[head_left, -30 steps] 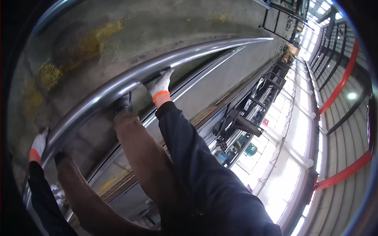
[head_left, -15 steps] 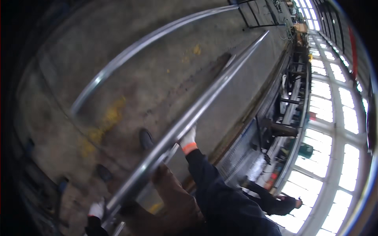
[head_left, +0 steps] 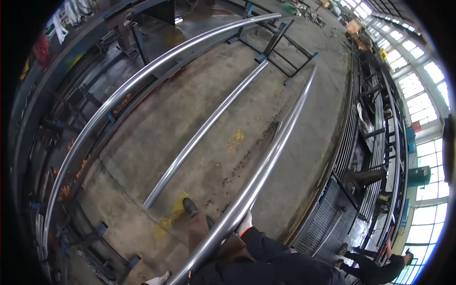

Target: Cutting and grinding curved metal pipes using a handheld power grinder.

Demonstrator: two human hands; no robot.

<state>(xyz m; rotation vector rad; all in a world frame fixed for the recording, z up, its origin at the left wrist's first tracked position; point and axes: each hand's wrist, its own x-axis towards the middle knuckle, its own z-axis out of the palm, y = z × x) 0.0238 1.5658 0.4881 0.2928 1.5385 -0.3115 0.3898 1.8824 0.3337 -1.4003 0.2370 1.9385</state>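
A long, shiny, slightly curved steel pipe [head_left: 266, 164] runs from the bottom edge up toward the far right of the concrete floor. My right hand [head_left: 244, 223], in a white glove with an orange cuff, grips this pipe from its right side, just above my dark sleeve. At the bottom edge my left hand [head_left: 158, 279], gloved the same way, sits against the pipe's near end and is mostly cut off. My shoes [head_left: 191, 207] stand just left of the pipe.
A second pipe [head_left: 204, 130] lies on the floor to the left. A third pipe [head_left: 123, 92] rests on blue stands [head_left: 273, 45] along the left. Metal racks [head_left: 375, 142] and a perforated panel [head_left: 320, 223] line the right. Another person [head_left: 380, 268] stands at the lower right.
The view has swung up and to the left, showing more floor and two other pipes. Both hands remain on the held pipe, which now points further toward the far right.
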